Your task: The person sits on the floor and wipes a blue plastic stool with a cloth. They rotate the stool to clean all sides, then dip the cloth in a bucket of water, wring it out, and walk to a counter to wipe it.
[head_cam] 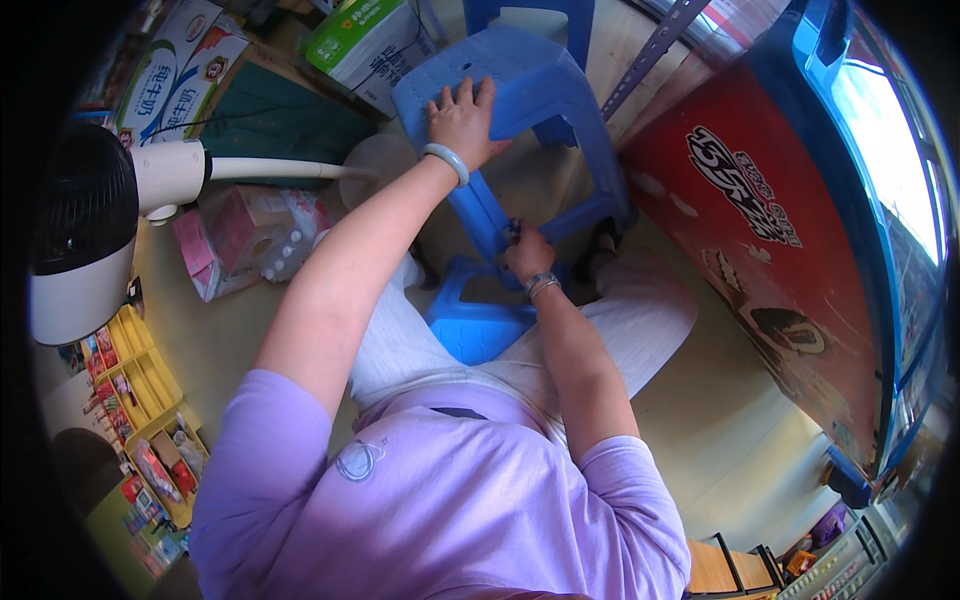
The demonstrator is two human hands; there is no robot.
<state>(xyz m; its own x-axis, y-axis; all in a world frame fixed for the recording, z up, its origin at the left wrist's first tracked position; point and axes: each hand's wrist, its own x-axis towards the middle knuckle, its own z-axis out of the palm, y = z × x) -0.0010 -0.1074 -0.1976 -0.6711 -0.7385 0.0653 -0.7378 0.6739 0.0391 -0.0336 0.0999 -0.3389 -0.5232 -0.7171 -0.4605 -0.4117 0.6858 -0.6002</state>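
Observation:
A blue plastic stool [495, 64] stands tilted in front of me, its seat towards the far side and its legs towards my knees. My left hand [463, 124] lies flat on the near edge of the seat, fingers spread and thumb out to the side. Close to the lower end of one leg [480, 214], my right hand [530, 253] is closed around a small dark object [514, 229], mostly hidden by the fingers. Below that hand, between my thighs, is a second blue stool [480, 330].
A red and blue chest freezer [750, 187] stands along the right. At left are a white and black appliance on an arm [82, 240], milk cartons [172, 82], a green-topped box [360, 45], and a pink box [199, 251]. Another blue stool [581, 30] is behind the tilted one.

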